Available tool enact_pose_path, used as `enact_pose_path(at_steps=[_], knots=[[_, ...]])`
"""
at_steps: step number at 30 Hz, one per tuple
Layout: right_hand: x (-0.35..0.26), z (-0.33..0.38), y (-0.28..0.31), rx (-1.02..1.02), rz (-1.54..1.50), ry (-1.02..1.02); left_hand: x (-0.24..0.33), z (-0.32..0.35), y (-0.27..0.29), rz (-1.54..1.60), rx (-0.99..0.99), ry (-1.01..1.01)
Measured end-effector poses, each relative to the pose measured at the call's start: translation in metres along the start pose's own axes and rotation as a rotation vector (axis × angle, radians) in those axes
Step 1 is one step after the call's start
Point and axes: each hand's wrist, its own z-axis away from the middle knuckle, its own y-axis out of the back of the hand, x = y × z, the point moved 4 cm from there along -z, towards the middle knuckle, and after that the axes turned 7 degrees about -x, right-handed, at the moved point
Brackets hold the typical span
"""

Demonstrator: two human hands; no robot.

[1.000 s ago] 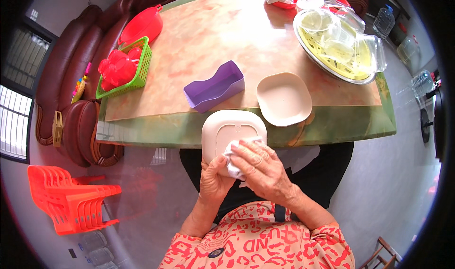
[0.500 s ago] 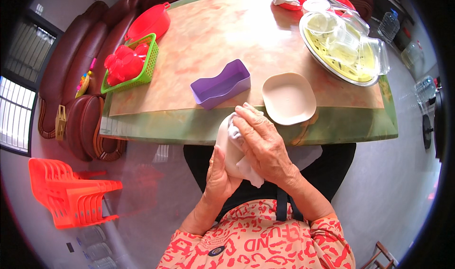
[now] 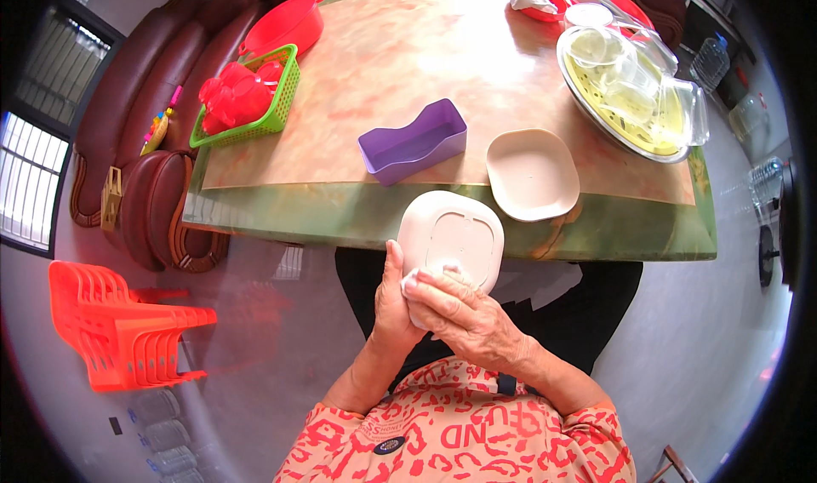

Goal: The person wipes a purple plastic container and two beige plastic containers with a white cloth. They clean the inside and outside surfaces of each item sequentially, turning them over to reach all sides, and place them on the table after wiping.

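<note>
A cream rounded-square dish [image 3: 468, 219] is held over my lap at the table's near edge, its underside with a raised ring facing up. My left hand [image 3: 393, 302] grips its left side, thumb up along the edge. My right hand [image 3: 477, 323] presses a white cloth [image 3: 412, 285] against the dish's lower part, covering most of the cloth. On the table just beyond lie a purple open holder [image 3: 417, 153] with a dipped side and a second cream dish [image 3: 534, 177], open side up.
At the table's left stand a green basket [image 3: 277, 113] of red cups [image 3: 237, 98] and a red basin [image 3: 285, 30]. A metal bowl [image 3: 587, 108] with a yellow strainer and clear containers sits far right. Stacked red stools [image 3: 119, 334] stand on the floor at left.
The dish has turned from edge-on to show its underside. My right hand with the cloth has moved down to the dish's lower part. The view has shifted slightly.
</note>
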Motion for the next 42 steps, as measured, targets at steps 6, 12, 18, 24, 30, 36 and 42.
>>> enact_pose_path(at_steps=[6, 12, 18, 24, 30, 36, 42], knots=[[0.006, 0.005, 0.03, 0.092, -0.311, -0.11, -0.006, -0.003, 0.005, 0.046, 0.089, -0.043], [0.04, -0.043, 0.048, 0.648, 0.002, -0.229, -0.009, 0.002, -0.022, -0.113, -0.113, 0.004], [0.026, -0.032, 0.012, 0.223, 0.166, -0.345, -0.004, 0.001, -0.019, -0.13, -0.066, -0.017], [0.007, -0.012, -0.005, 0.168, 0.265, -0.118, -0.003, 0.003, -0.006, 0.025, -0.185, -0.061], [0.014, -0.03, 0.007, 0.163, 0.299, -0.054, -0.008, 0.0, -0.003, 0.06, -0.272, -0.075], [0.036, -0.041, 0.026, 0.307, 0.295, -0.263, -0.006, 0.0, -0.017, -0.249, -0.125, -0.09], [0.06, -0.015, 0.032, 0.364, 0.222, -0.456, -0.001, -0.002, -0.016, -0.219, -0.111, -0.126]])
